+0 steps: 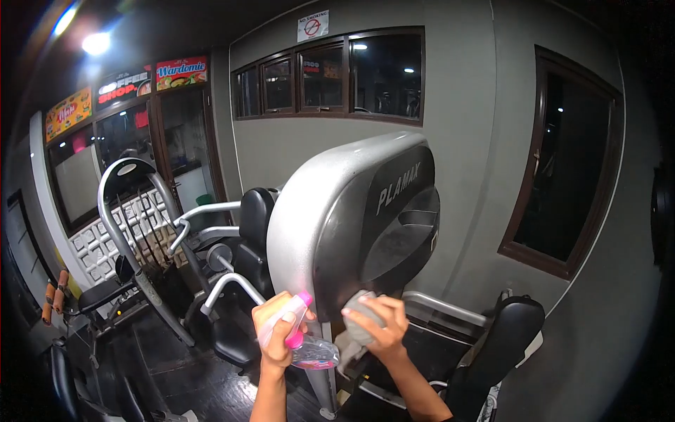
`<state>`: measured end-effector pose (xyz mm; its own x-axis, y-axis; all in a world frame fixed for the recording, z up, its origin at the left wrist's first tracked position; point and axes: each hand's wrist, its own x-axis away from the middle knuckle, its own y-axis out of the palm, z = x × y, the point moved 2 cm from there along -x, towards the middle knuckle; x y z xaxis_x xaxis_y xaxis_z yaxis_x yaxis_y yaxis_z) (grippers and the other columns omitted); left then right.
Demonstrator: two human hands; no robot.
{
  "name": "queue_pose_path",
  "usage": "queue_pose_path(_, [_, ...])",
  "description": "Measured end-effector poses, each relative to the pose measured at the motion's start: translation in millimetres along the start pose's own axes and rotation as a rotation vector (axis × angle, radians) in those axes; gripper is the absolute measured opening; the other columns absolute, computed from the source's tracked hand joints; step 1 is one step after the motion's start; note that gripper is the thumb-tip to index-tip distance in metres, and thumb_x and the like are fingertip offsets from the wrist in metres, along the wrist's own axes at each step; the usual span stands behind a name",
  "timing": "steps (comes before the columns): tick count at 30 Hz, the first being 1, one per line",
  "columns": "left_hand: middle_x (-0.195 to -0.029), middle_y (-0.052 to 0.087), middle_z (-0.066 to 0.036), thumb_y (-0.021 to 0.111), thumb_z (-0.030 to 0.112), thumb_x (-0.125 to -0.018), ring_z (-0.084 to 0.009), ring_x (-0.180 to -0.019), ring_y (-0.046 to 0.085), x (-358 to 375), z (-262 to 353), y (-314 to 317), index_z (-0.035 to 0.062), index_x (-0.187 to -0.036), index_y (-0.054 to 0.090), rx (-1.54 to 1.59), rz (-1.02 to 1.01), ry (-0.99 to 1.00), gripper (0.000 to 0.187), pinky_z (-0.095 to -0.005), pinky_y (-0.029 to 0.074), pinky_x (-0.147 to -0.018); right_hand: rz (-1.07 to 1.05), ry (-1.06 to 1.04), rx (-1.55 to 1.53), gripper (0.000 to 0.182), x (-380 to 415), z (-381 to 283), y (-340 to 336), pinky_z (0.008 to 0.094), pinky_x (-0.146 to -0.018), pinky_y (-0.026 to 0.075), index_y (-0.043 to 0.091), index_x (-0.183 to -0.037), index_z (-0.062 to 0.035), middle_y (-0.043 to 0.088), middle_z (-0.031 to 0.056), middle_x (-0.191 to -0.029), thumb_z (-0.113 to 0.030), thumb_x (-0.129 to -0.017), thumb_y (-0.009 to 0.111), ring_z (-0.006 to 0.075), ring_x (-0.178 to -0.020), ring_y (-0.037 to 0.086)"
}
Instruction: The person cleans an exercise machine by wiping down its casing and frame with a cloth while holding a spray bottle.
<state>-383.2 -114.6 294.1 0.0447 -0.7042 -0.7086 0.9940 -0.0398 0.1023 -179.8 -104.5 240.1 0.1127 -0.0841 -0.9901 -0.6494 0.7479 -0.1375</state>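
My left hand (275, 327) is closed around the neck and trigger of a spray bottle (316, 353). The bottle has a pink nozzle and collar and a clear body, tilted with its base toward the right. In my right hand (388, 327) is a bunched grey cloth (363, 318), with a loose end hanging below the fingers. Both hands are in front of the lower part of a silver and black gym machine (292, 218) marked PLAMAX. The cloth is close to the machine's dark side panel; whether it touches cannot be made out.
A black padded seat (235, 344) and backrest (256, 218) with silver handles stand left of the machine. Another black backrest (496, 352) is at the right. Farther left is a silver-framed machine (112, 204). A grey wall with windows (323, 81) rises behind.
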Motion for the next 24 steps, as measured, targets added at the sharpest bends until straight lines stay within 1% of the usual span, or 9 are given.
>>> queue_pose_path(2, [-0.068,0.063,-0.015,0.052,0.044,-0.08,-0.0168,-0.05,0.057,0.5,-2.1,-4.8,-0.01,-0.077,0.064,-0.082,-0.063,0.026,0.056,-0.0258,0.045,-0.049,0.056,0.133,-0.002,0.044,0.8,16.2,-9.6,0.0374,-0.078,0.054,0.079,-0.104,-0.0217,0.064,0.0051,-0.11,-0.011,-0.062,0.082,0.0257,-0.094,0.061])
queue_pose_path(6, [-0.066,0.063,-0.015,0.053,0.046,-0.078,-0.0166,-0.049,0.057,-0.3,3.0,0.3,-0.0092,-0.073,0.064,-0.065,-0.029,-0.002,0.056,-0.0265,0.045,-0.049,0.165,0.347,-0.008,0.04,-0.3,25.8,-7.8,0.0372,-0.076,0.053,0.079,-0.099,-0.0199,0.063,0.0064,-0.108,-0.003,-0.063,0.079,0.0258,-0.094,0.06])
queue_pose_path(8, [-0.067,0.063,-0.016,0.053,0.045,-0.078,-0.0169,-0.05,0.057,1.2,2.3,-0.3,-0.0089,-0.073,0.065,-0.023,-0.005,-0.016,0.055,-0.0265,0.045,-0.049,0.087,0.185,0.023,0.038,6.9,12.7,-0.9,0.0364,-0.074,0.052,0.079,-0.098,-0.0214,0.063,0.0043,-0.108,-0.008,-0.062,0.082,0.0241,-0.09,0.059])
queue_pose_path(10, [-0.067,0.063,-0.016,0.053,0.045,-0.077,-0.0172,-0.049,0.057,0.6,5.5,-0.1,-0.0089,-0.073,0.065,-0.013,-0.004,-0.031,0.055,-0.0265,0.045,-0.05,0.047,-0.002,-0.038,0.04,14.4,-6.1,13.2,0.0296,-0.07,0.05,0.079,-0.099,-0.0324,0.063,-0.0073,-0.108,-0.019,-0.062,0.081,0.0168,-0.088,0.057])
queue_pose_path(13, [-0.066,0.063,-0.016,0.053,0.045,-0.077,-0.0177,-0.049,0.057,0.2,5.8,-2.1,-0.0088,-0.072,0.065,-0.026,-0.007,-0.035,0.055,-0.0268,0.046,-0.049,-0.061,-0.011,-0.085,0.04,20.7,-9.2,12.2,0.0193,-0.066,0.048,0.077,-0.102,-0.0398,0.062,-0.0152,-0.11,-0.018,-0.068,0.077,0.0122,-0.088,0.057])
queue_pose_path(16, [-0.065,0.063,-0.016,0.052,0.045,-0.077,-0.0182,-0.048,0.057,0.3,8.0,-5.4,-0.0088,-0.072,0.065,-0.078,-0.011,-0.034,0.055,-0.0274,0.046,-0.048,0.101,0.085,-0.06,0.041,21.7,14.6,5.2,0.0313,-0.072,0.05,0.076,-0.1,-0.0313,0.061,-0.0041,-0.111,-0.017,-0.062,0.081,0.022,-0.091,0.056])
queue_pose_path(18, [-0.065,0.063,-0.016,0.052,0.045,-0.077,-0.0183,-0.047,0.057,2.9,8.4,-7.1,-0.0087,-0.071,0.065,-0.108,-0.004,-0.059,0.055,-0.0278,0.046,-0.048,0.107,0.345,-0.12,0.042,14.0,24.8,-6.8,0.0375,-0.076,0.049,0.075,-0.1,-0.0263,0.059,0.0007,-0.111,-0.015,-0.06,0.084,0.0262,-0.094,0.055])
queue_pose_path(22, [-0.065,0.063,-0.017,0.05,0.046,-0.077,-0.0187,-0.047,0.057,2.9,6.8,-6.5,-0.0085,-0.07,0.065,-0.083,0.001,-0.039,0.057,-0.028,0.046,-0.047,0.102,0.154,-0.123,0.042,10.9,0.1,8.6,0.0356,-0.079,0.047,0.077,-0.1,-0.0265,0.061,-0.0029,-0.113,-0.014,-0.061,0.083,0.0226,-0.095,0.054])
queue_pose_path(24, [-0.066,0.065,-0.014,0.051,0.048,-0.08,-0.0167,-0.05,0.057,3.0,6.6,-7.5,-0.0068,-0.074,0.068,-0.029,-0.005,0.002,0.058,-0.0277,0.043,-0.049,-0.097,0.03,-0.201,0.04,11.8,-20.6,13.5,0.0291,-0.078,0.048,0.079,-0.101,-0.0304,0.063,-0.009,-0.113,-0.015,-0.064,0.081,0.0168,-0.094,0.055])
